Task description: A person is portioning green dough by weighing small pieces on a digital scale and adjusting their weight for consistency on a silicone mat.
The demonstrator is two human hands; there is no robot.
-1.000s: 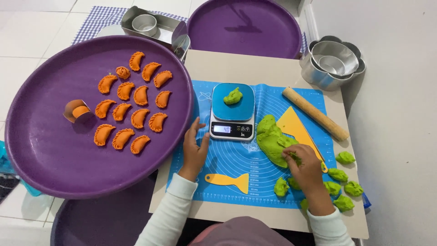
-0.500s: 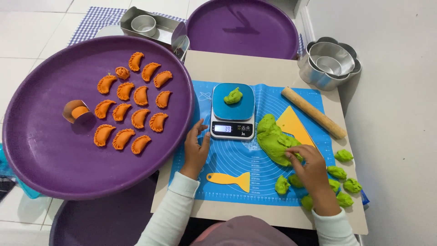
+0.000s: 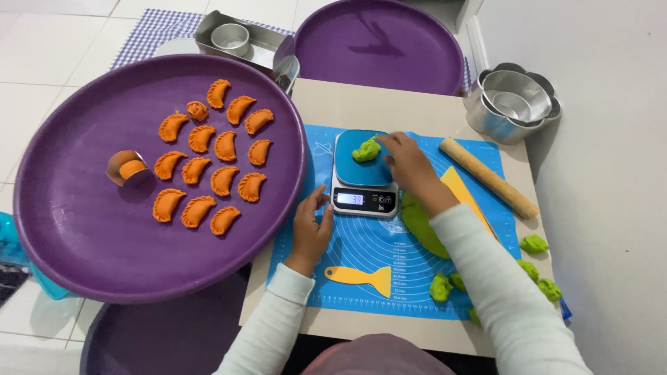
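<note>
My right hand point(image 3: 406, 163) reaches over the digital scale point(image 3: 365, 198), its fingertips pinched at the small green dough lump point(image 3: 365, 151) on the blue scale platform. My left hand point(image 3: 310, 226) rests on the blue silicone mat point(image 3: 389, 260) just left of the scale, fingers spread and holding nothing. The large green dough mass point(image 3: 419, 221) lies on the mat under my right forearm, partly hidden by it. Several small green dough balls point(image 3: 535, 243) sit at the mat's right and lower right edge.
A big purple tray point(image 3: 69, 229) on the left holds several orange crescent dumplings point(image 3: 215, 167) and a metal cutter point(image 3: 128, 168). A yellow scraper point(image 3: 361, 276), yellow triangular scraper point(image 3: 460, 189) and wooden rolling pin point(image 3: 490, 177) lie on the mat. Metal moulds point(image 3: 514, 101) and another purple tray point(image 3: 379, 45) stand behind.
My right hand left the large green dough mass and moved up and left to the lump on the scale. My left hand stayed beside the scale.
</note>
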